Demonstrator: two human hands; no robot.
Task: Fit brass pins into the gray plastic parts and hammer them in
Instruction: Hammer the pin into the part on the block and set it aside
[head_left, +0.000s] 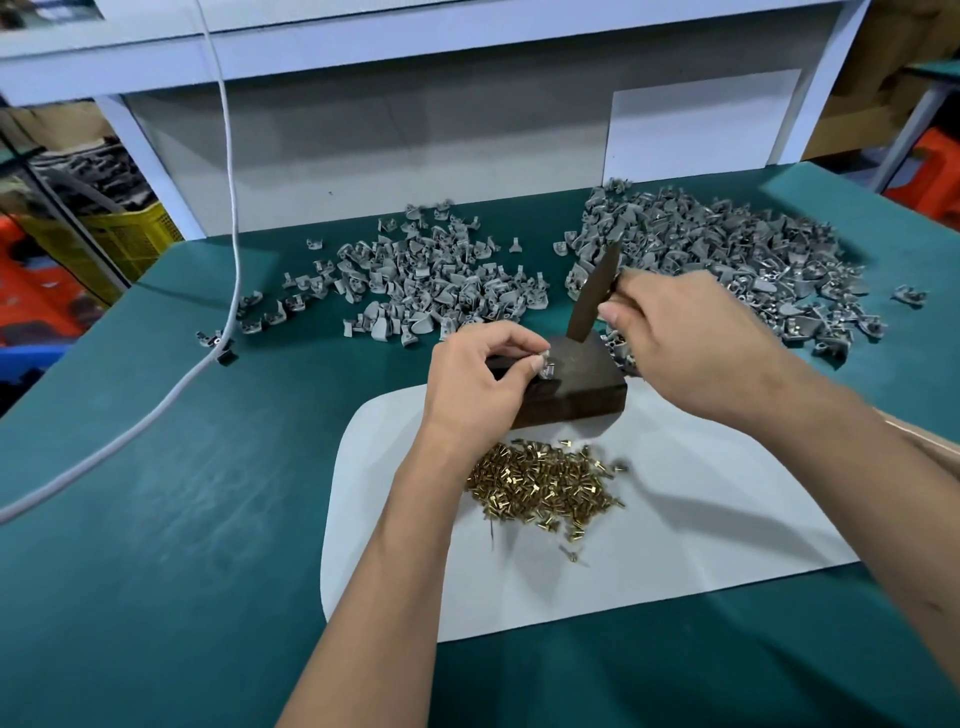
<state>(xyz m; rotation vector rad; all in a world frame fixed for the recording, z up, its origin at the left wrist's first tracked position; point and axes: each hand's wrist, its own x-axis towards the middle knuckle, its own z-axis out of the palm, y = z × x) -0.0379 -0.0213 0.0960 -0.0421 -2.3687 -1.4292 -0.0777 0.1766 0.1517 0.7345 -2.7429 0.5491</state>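
Green cloth is covering the table (156, 519). On it, the left hand (480, 382) is pinching one gray part (546, 365) on the dark block (576, 387). The right hand (685, 338) is gripping the hammer (595, 293), its head touching the block beside the part. Brass pins (545, 483) are waiting near, on the white sheet (675, 545). Two big gray piles (727, 260) are lying far behind, so I think lots of work is left.

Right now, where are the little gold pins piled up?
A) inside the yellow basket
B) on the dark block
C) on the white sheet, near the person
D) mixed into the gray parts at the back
C: the brass pins lie in a heap on the white sheet, nearer the person than the dark block.
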